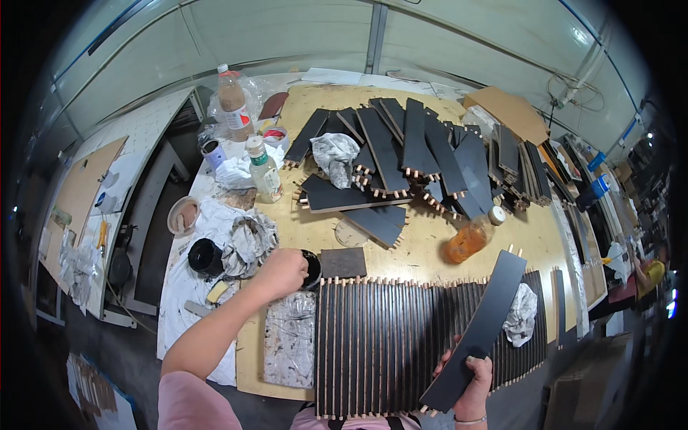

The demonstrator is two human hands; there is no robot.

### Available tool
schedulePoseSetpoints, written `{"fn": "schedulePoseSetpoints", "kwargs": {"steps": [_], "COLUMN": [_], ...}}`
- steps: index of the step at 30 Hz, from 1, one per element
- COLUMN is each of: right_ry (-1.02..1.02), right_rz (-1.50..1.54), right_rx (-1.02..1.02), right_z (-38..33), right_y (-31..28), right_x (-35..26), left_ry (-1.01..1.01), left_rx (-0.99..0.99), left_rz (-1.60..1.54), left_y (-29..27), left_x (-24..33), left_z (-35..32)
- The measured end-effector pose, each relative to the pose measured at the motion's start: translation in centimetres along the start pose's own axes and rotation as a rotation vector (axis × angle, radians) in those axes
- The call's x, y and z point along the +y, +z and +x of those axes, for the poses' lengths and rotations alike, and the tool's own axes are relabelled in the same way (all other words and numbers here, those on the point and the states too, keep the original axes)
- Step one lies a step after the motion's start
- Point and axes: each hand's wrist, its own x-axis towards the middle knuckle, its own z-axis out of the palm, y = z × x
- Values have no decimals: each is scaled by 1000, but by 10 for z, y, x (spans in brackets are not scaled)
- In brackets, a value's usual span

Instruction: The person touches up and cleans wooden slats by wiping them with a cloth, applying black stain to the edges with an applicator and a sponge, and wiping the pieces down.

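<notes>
Dowelled board in the right hand, left hand at a dark cup

The right hand grips a black board near its lower end, the thumb across the face and fingers behind it. The board slants up to the right above a close row of dark slats set on edge; pale dowels stick out at both its ends, as they do along the row.

The left hand is at the mouth of a dark cup, just beyond the row's upper left corner. Its fingers curl downward, but the tips are hidden, so whether they hold anything cannot be told.

Beside the cup lies a flat dark plate; nearer the person, left of the row, is a plastic-wrapped block. A crumpled white cloth rests on the row's right part. Farther back on the yellow tabletop are a bottle of orange liquid and a loose heap of black dowelled boards.
</notes>
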Motion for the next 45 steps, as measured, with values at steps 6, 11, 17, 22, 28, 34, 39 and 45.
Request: {"fn": "schedulePoseSetpoints", "kwargs": {"steps": [6, 11, 17, 22, 28, 34, 39, 45], "right_ry": [-14, -6, 20, 13, 22, 25, 36, 44], "right_rz": [34, 46, 51, 39, 71, 72, 75, 31], "right_rx": [-4, -18, -20, -31, -30, -78, -74, -82], "right_z": [-5, -11, -17, -21, -27, -33, -37, -45], "right_y": [-12, -13, -5, -3, -7, -10, -13, -17], "right_x": [1, 1, 3, 4, 6, 8, 13, 16], "left_ry": [-70, -94, -224, -361, -380, -221, 74, 35], "left_rx": [64, 159, 213, 223, 278, 347, 339, -10], "left_rz": [-216, -386, -706, -1163, -1158, -592, 154, 277], "left_y": [-4, 5, 14, 15, 16, 20, -1, -16], "left_x": [-22, -34, -52, -62, -68, -56, 3, 19], "left_z": [-8, -15, -26, -34, -45, -48, -29, -14]}}
